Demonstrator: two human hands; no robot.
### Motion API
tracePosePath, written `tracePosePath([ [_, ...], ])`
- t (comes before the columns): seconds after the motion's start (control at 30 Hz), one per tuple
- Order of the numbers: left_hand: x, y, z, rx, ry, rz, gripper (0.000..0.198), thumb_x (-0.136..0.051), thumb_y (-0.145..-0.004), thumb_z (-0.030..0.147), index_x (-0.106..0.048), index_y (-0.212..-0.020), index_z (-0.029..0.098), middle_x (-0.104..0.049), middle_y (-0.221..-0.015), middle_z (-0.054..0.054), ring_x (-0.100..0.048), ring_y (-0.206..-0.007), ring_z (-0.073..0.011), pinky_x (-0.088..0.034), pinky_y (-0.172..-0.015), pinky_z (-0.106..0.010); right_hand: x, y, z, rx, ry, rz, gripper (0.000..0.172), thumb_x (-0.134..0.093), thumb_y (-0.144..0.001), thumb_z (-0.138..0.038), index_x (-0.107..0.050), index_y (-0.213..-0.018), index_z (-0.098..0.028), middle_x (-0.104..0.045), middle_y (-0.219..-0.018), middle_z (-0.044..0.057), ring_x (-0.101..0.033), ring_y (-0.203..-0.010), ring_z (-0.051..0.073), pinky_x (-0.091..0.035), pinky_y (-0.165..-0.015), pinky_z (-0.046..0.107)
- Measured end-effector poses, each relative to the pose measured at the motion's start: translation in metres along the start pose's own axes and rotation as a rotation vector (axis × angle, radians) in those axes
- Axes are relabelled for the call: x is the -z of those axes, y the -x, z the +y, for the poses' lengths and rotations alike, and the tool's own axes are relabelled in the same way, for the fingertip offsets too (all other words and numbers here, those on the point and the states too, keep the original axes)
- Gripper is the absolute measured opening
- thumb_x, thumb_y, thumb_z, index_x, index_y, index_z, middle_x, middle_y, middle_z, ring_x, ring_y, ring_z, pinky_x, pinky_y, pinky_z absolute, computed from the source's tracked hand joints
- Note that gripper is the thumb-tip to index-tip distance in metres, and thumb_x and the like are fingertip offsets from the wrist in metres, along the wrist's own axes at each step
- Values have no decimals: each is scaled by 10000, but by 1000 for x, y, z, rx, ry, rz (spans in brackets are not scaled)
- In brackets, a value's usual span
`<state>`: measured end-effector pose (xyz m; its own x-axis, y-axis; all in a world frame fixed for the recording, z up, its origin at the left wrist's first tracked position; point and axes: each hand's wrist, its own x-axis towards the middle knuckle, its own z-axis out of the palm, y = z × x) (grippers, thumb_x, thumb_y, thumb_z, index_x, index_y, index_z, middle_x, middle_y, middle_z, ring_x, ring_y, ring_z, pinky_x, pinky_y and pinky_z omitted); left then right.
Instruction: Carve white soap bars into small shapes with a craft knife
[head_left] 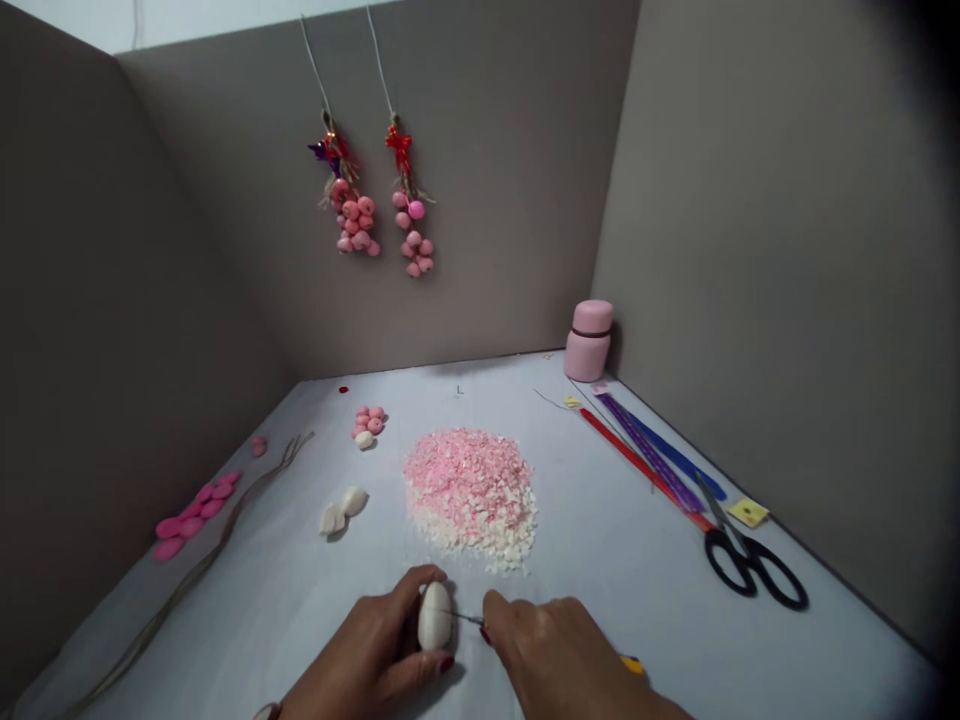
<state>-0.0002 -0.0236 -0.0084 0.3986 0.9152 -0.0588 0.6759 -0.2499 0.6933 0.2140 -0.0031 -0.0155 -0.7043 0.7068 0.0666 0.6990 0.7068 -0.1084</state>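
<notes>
My left hand [386,635] is closed round a smooth white oval block [435,618], which looks like soap, and holds it by its two ends on the table. In my right hand [544,640] is a thin craft knife [471,619]. Its narrow blade reaches left across the block's face; most of the handle is hidden by my fingers. Just beyond both hands lies a heap of pink and white shavings [471,490]. Two white carved pieces [343,512] rest to the left of the heap.
Pink balls with one white ball [364,440] lie farther back. Flat pink ovals [196,510] and twine [217,550] line the left side. At right are black-handled scissors [750,570], ribbons [652,450] and a pink jar [589,342]. Two pink bead strings [409,210] hang behind.
</notes>
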Motion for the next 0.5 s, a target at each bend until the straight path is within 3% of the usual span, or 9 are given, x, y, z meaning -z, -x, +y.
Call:
tracePosePath([
  [0.13,1,-1,-1,9,-35,-7,440,-574,-823,371,-451,-1224,239,-662,-762,-3,-562,-611,-171,-430,-551,-240,-9,-2,3,26,22,82,297,-526,-637,-29,-412,-823,-231,-657,-607,-35,-639,-447,202,-78,-432,329],
  [0.3,2,0,-2,-45,-39,-12,505,-547,-796,224,-433,-1287,259,-707,-842,-20,-610,-654,-177,-467,-595,-251,-20,-3,7,59,77,62,293,-535,-648,-54,-386,-815,-243,-647,-593,-42,-614,-414,201,-74,-424,328],
  [0.5,2,0,-3,-44,8,-29,490,-578,-801,225,-452,-1273,261,-684,-807,-2,-584,-619,-159,-452,-560,-233,-27,-4,10,107,109,101,279,-520,-710,-50,-350,-812,-247,-619,-568,-68,-607,-393,184,-60,-410,337],
])
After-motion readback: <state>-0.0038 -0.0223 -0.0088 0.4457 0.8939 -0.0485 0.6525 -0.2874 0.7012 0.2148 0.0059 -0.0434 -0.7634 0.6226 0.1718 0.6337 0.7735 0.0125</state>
